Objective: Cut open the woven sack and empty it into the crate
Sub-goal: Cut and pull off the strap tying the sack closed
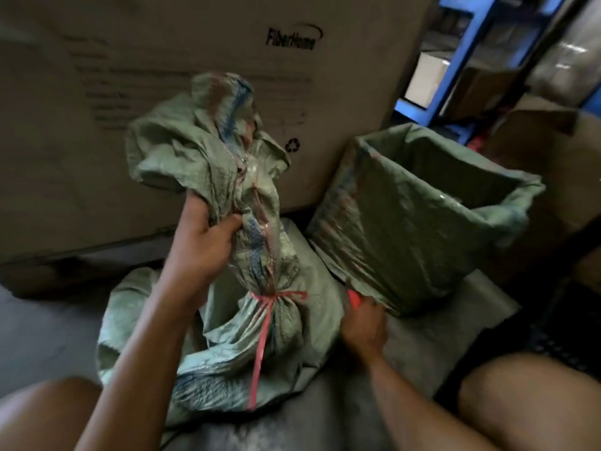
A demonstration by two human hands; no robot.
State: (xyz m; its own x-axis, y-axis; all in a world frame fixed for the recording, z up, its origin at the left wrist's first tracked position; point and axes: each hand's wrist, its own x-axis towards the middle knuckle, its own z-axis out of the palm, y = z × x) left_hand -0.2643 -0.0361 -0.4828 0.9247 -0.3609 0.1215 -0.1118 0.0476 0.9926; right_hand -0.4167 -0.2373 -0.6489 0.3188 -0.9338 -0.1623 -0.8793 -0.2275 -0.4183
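Observation:
A green woven sack (227, 346) lies on the floor between my knees, its neck bunched and tied with a red plastic string (265, 320). My left hand (203, 242) grips the gathered neck above the tie and holds it upright. My right hand (364, 323) is lower right of the sack, closed around a red-handled tool (353, 296) whose tip touches the base of the lined container. To the right stands a box-shaped container lined with green woven cloth (422, 216), open at the top. The inside of the sack is hidden.
A large brown cardboard box (162, 76) printed "FiberHome" stands right behind the sack. Blue shelving (455, 60) and more cartons (536, 151) fill the back right. My knees sit at the bottom corners. A grey sheet (439, 336) lies under the lined container.

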